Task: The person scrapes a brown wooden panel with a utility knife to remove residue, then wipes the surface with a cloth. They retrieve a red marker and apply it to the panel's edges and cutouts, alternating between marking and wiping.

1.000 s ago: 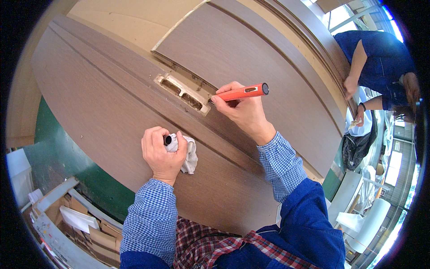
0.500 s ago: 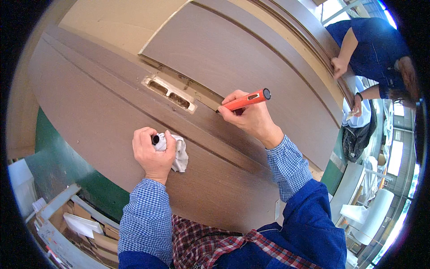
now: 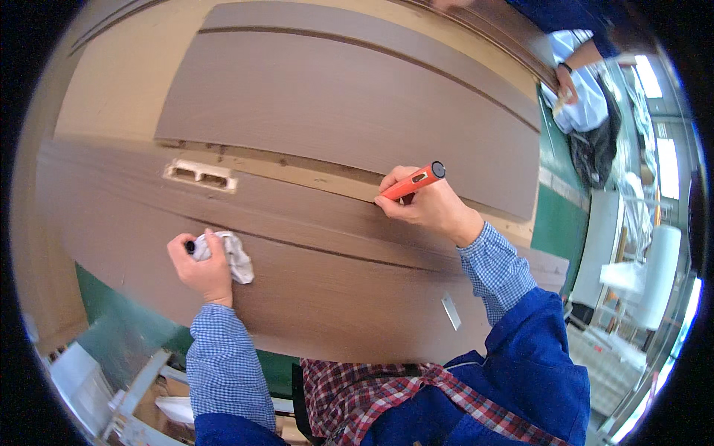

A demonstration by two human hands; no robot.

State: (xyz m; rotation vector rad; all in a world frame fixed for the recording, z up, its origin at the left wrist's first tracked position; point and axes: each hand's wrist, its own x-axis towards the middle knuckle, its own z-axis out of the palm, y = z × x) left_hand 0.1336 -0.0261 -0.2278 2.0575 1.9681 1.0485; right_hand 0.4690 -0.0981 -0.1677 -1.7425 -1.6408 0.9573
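Note:
A thick orange-red marker pen is pinched in my right hand, its tip down at the far edge of the nearer brown wood-grain panel. Fingers of my left hand close round a crumpled white cloth and a small black cap, and rest on that same panel's grooved face. A pale, two-part cut-out lies along the panel's far edge, left of the marker. Beyond a narrow gap, a second brown panel lies parallel.
A small silvery strip is on the near panel by my right sleeve. Tan board shows under the panels. At the upper right, a co-worker's hand is beside another brown piece. White rolled sheeting stands farther right.
My right hand has slid the marker rightward along the panel edge, away from the cut-out. The view has turned, and the co-worker has shifted toward the top. My left hand keeps its hold.

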